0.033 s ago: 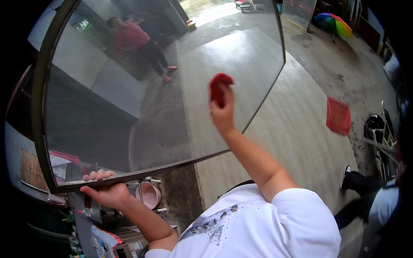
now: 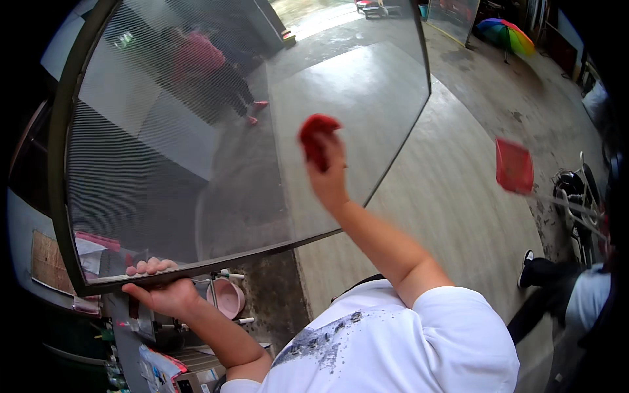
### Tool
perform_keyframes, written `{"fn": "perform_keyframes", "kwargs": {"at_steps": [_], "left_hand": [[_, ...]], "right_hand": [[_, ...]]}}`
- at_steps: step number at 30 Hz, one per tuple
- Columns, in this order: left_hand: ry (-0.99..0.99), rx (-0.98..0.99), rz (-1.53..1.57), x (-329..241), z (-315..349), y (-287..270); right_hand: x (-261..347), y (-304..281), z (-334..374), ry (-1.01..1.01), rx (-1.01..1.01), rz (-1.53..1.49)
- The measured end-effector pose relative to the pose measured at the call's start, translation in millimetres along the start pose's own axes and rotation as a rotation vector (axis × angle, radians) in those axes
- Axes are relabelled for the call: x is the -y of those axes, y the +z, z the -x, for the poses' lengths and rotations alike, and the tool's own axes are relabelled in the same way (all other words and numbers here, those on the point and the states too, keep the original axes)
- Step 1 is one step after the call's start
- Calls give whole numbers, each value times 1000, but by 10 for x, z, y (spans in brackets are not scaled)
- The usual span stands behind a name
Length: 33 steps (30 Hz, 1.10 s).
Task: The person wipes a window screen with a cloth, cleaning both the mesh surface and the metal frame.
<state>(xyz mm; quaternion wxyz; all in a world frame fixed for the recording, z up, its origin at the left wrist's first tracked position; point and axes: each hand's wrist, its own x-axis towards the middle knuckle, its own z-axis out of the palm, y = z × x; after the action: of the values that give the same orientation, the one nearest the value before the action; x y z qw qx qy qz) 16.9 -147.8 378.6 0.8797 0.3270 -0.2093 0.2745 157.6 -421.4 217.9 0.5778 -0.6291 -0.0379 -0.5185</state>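
Observation:
A large framed mesh screen (image 2: 236,177) with a dark rim is tilted up in front of me, and the scene behind shows through it. At its lower left corner my left hand (image 2: 164,291) grips the frame, thumb on the near side and fingertips showing over the edge through the mesh. A red cloth (image 2: 316,134) is bunched in my right hand (image 2: 329,170), held against or just over the screen right of its middle. Motion blurs that hand, so I cannot tell whether the cloth touches the mesh.
Through the mesh a person in pink (image 2: 200,52) is visible. At right, another person's leg (image 2: 547,278) and a red dustpan (image 2: 514,166) on a long handle appear. A pink basin (image 2: 227,298) sits below the screen; a rainbow umbrella (image 2: 508,36) stands far right.
My right hand has moved left with the red cloth. My left hand keeps its place on the frame. The dustpan has shifted slightly up.

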Motion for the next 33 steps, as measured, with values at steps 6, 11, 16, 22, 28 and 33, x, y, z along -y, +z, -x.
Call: {"fn": "perform_keyframes", "kwargs": {"at_steps": [6,11,16,22,28,33], "left_hand": [[66,-91,-82,60,40,103],[96,-179,-108,64,97,114],[130,-262,-185,21,270,21],[122,-243,-288,348,379,-50],[132,-239,-421,589,433,-212],[3,-268,-428,634,433,-243]], "right_hand": [[194,3,89,-25,174,-28],[-850,-126,311,488,-62,-74],[-655,-93,447,682,30,-154],[117,-55,228,675,149,-394],[520,36,290,371,270,-233],[552,73,130,385,183,-279]]}}
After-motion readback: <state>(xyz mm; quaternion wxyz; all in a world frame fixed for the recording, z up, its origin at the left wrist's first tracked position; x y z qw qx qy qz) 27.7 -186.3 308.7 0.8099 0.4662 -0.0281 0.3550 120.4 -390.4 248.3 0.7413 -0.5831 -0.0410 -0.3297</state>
